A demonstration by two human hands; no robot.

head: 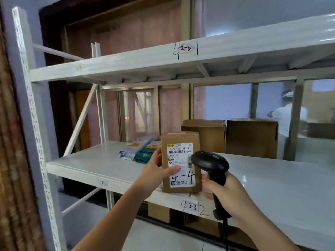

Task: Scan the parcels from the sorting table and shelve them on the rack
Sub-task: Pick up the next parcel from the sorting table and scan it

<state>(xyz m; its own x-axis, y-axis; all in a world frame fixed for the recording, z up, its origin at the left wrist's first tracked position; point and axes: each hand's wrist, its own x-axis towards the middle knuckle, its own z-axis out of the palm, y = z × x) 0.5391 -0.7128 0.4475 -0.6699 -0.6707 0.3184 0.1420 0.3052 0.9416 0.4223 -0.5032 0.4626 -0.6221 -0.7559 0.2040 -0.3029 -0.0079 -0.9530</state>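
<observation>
A small brown cardboard parcel (181, 142) with a white shipping label marked "4-4" stands upright at the front edge of the middle rack shelf (94, 163). My left hand (155, 169) holds its left side, thumb lying across the label. My right hand (228, 194) grips the handle of a black barcode scanner (208, 161), whose head sits just right of the label, close to the parcel. The scanner's cable hangs down below my hand.
Two larger brown boxes (208, 134) (252, 138) stand at the back of the same shelf. Flat poly mailers (137, 149) lie behind my left hand. The upper shelf (126, 60) is labelled "2-3". More boxes (159, 211) sit on the level below. A person in white (286, 113) stands far right.
</observation>
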